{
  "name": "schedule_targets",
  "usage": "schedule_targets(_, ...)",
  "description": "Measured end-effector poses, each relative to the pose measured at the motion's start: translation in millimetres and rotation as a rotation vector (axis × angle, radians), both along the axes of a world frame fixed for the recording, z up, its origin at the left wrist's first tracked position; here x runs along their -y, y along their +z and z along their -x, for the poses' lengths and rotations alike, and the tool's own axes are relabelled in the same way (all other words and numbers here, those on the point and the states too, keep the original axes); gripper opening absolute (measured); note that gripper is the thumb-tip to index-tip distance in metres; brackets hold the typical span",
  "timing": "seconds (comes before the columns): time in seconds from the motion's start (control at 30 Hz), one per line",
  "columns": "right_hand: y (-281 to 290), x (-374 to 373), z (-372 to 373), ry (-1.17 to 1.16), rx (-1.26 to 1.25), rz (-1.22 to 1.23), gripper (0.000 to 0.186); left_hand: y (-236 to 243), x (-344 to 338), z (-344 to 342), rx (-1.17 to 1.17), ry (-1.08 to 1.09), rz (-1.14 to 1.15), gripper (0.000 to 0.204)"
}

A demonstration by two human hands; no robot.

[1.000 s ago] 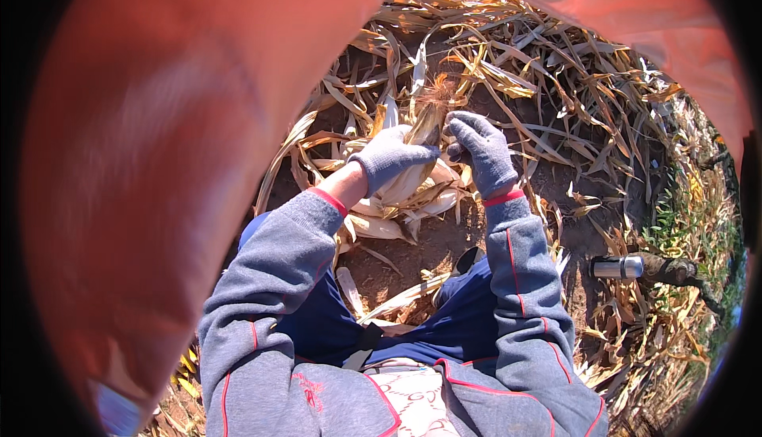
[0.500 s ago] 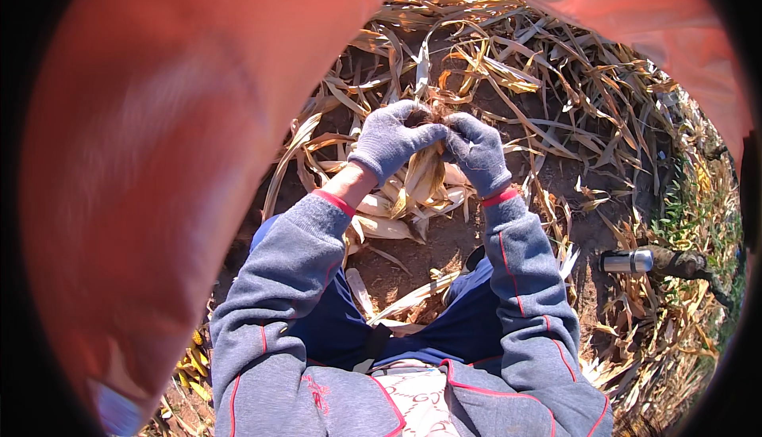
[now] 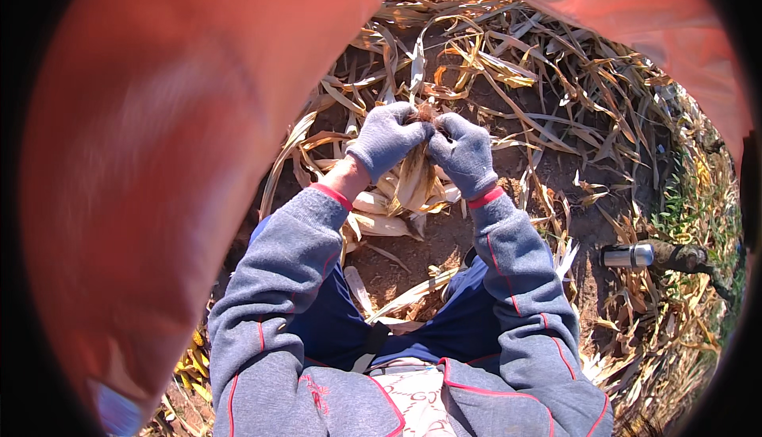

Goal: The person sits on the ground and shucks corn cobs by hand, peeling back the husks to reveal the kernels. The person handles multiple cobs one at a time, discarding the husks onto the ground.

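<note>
Gloved left hand point(image 3: 387, 140) and right hand point(image 3: 465, 156) both pinch a dry, husk-wrapped corn ear point(image 3: 413, 181) near its brown silk point(image 3: 426, 111).

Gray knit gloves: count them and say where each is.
2: one gray knit glove on the left hand, one on the right hand, both at the reddish corn silk. Others may be hidden under dry pale leaves.

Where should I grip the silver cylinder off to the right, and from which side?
The silver cylinder: probably round its middle, from above, fingers across its width. It lies lengthwise left to right, its right end close to a dark, branch-like piece.
</note>
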State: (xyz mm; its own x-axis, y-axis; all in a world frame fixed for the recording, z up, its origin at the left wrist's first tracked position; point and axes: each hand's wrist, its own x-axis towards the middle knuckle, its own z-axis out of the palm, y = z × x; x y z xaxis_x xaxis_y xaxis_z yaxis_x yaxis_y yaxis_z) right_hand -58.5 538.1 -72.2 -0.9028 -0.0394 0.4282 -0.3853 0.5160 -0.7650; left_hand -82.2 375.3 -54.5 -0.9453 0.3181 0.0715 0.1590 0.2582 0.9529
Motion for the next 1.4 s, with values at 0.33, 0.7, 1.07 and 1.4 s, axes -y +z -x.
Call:
schedule_targets(0.33,7,-9,2,0.261,0.408,0.484,0.012,5,1,0,0.023,0.09,0.003,0.024)
schedule_targets(0.7,-1,-7,5,-0.084,0.132,0.076,0.014,16,0,-12,0.35,-0.04,-0.266,0.018)
schedule_targets(1.07,4,-13,10,-0.049,0.435,0.68,0.012,11,17,2,0.252,0.182,-0.574,0.014)
schedule_targets(1.4,-89,-138,57,-0.561,0.506,-0.212,0.026,26,43,18,0.272,0.291,-0.821,0.008)
